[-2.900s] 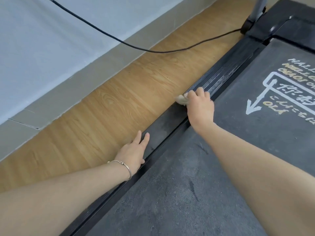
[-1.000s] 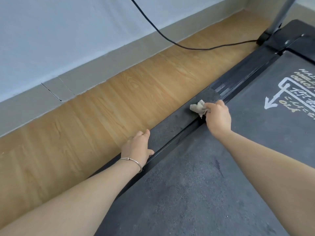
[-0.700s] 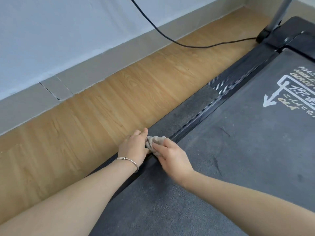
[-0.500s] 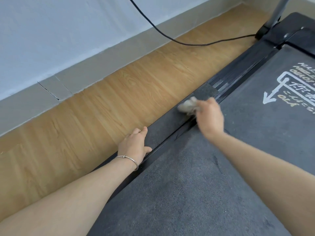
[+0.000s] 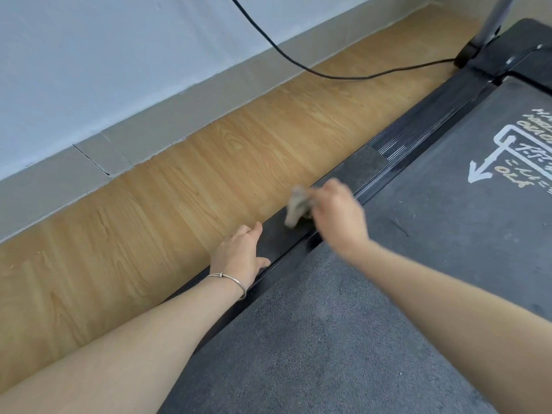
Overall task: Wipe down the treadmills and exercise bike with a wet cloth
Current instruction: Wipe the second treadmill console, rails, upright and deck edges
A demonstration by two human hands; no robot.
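On the treadmill side rail (image 5: 363, 171), which runs between the wooden floor (image 5: 185, 201) and the grey running belt (image 5: 328, 339), the wiping step is under way. The right hand (image 5: 339, 218) has its fingers closed round a small crumpled cloth (image 5: 295, 210), pale and blurred by motion, pressed to the rail just beyond the left hand (image 5: 240, 253). That left hand holds nothing: it lies flat with fingers straight on the rail's outer edge, a thin bracelet (image 5: 230, 280) at the wrist, apparently as a brace. The smooth near stretch of rail looks to be the part being worked. The ribbed stretch farther up, toward the upright post (image 5: 493, 22) and the black power cord (image 5: 328, 74), probably awaits. Next the cloth should travel along the rail under even pressure, staying on its narrow top and clear of the cord.
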